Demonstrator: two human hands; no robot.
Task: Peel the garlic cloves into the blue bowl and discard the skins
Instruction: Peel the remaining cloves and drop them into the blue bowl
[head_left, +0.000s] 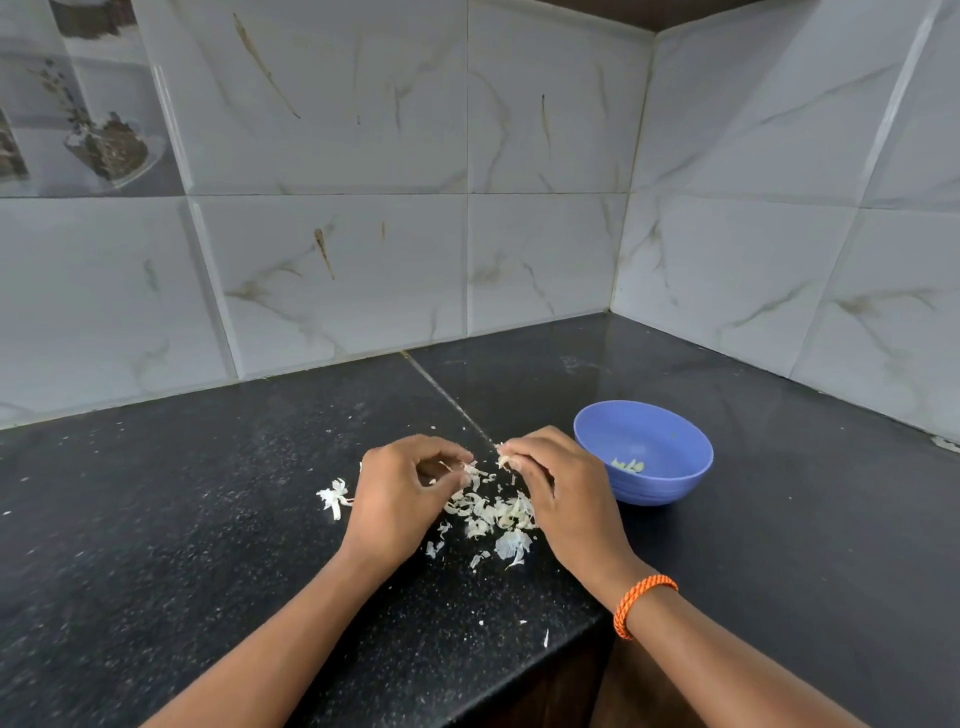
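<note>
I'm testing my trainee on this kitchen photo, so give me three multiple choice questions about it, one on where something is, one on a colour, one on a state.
1. The loose garlic skins mostly lie:
A. in the bowl
B. on the counter between the hands
C. on the wall tiles

2. The wristband is:
A. green
B. orange
C. white

3. The blue bowl is:
A. upright, holding a few peeled cloves
B. overturned
C. heaped with skins

Answers:
1 B, the skins lie on the black counter.
2 B, it is orange, on the right wrist.
3 A, the peeled cloves sit inside.
</note>
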